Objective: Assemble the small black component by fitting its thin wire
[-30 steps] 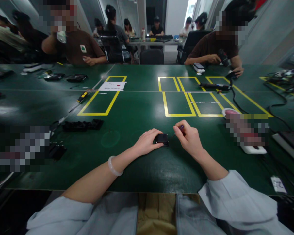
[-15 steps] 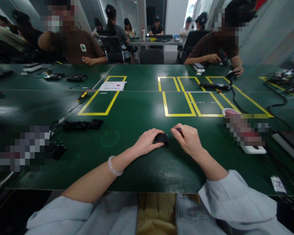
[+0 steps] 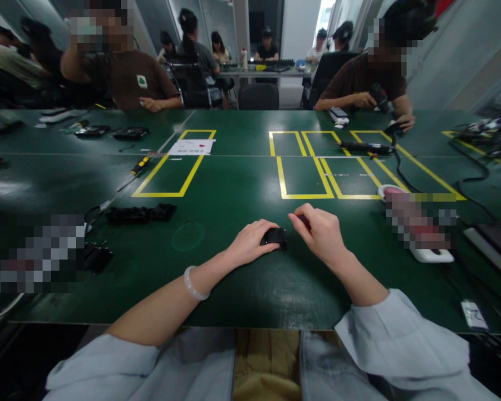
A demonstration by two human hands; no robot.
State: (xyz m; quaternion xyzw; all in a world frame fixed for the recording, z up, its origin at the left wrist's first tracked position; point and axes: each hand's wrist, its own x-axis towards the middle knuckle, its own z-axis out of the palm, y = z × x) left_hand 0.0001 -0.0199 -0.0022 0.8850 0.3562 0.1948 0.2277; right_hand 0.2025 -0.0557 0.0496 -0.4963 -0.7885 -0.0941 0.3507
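On the green table in front of me lies a small black block-shaped object [image 3: 276,238] with a flat top. My left hand [image 3: 250,240] grips it from the left, thumb along the near side and fingers over the far side. Just to the right, apart from the block, my right hand [image 3: 318,227] is closed, thumb against curled fingers. A bit of something dark purple shows inside that fist, mostly hidden, so its kind cannot be made out.
Yellow tape rectangles mark the table [image 3: 234,184] beyond my hands. A black strip-like item [image 3: 142,213] and a yellow-black tool [image 3: 141,165] lie left. On the right are a white-cased device [image 3: 432,255], partly blurred out, and cables. Two people in brown shirts sit opposite.
My right hand has lifted and turned slightly, and the purple piece in it shows less. My left hand and the black block have stayed in place.
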